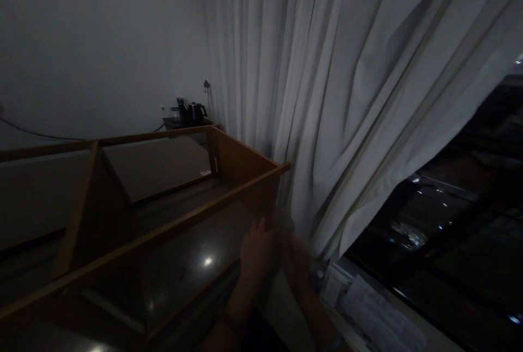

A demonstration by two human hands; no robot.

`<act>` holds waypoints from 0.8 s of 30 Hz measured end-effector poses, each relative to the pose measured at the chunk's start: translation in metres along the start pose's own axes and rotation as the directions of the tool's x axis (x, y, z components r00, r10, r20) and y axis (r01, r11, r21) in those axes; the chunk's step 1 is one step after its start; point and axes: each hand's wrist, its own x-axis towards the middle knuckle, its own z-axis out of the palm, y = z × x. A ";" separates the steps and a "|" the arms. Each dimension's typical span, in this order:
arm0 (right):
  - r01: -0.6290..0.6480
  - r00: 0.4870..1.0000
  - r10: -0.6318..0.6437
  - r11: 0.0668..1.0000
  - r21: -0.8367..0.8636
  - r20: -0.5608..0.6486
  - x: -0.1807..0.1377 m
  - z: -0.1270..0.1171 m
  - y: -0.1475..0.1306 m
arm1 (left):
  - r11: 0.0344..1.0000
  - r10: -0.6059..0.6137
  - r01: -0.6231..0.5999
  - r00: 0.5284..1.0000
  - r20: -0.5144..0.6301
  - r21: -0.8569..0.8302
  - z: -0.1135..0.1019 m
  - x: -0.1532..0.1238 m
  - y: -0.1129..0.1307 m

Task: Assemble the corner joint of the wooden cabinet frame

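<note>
At the lower middle of the dim view, the left hand (255, 251) and the right hand (297, 262) are raised side by side, just apart, backs toward the camera. The left hand's fingertips reach the lower corner of a wooden frame (245, 164), and the right hand sits near the bottom folds of a pale curtain (347, 96). Whether either hand is closed on anything cannot be told, as the space between them is dark and blurred.

The wooden frame is an open, box-like piece with thin rails and a slanted divider. It stands on a glossy dark desk (192, 265) to the left of the hands and takes up most of that side. The curtain hangs in heavy folds just right of the frame's end panel. It is pulled aside at the right, baring a dark window (469, 221) with small points of light.

Beyond the frame, a black kettle (196, 112) stands against the wall (102, 58), and a thin cable (36, 135) runs along the wall. Pale papers (379, 314) lie below the window, right of the hands; any writing on them is too dim to read.
</note>
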 end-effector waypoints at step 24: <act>0.579 0.812 -0.573 0.766 -0.281 0.110 0.018 -0.033 0.029 | 0.999 -0.012 0.013 1.000 0.017 -0.035 -0.002 0.001 0.001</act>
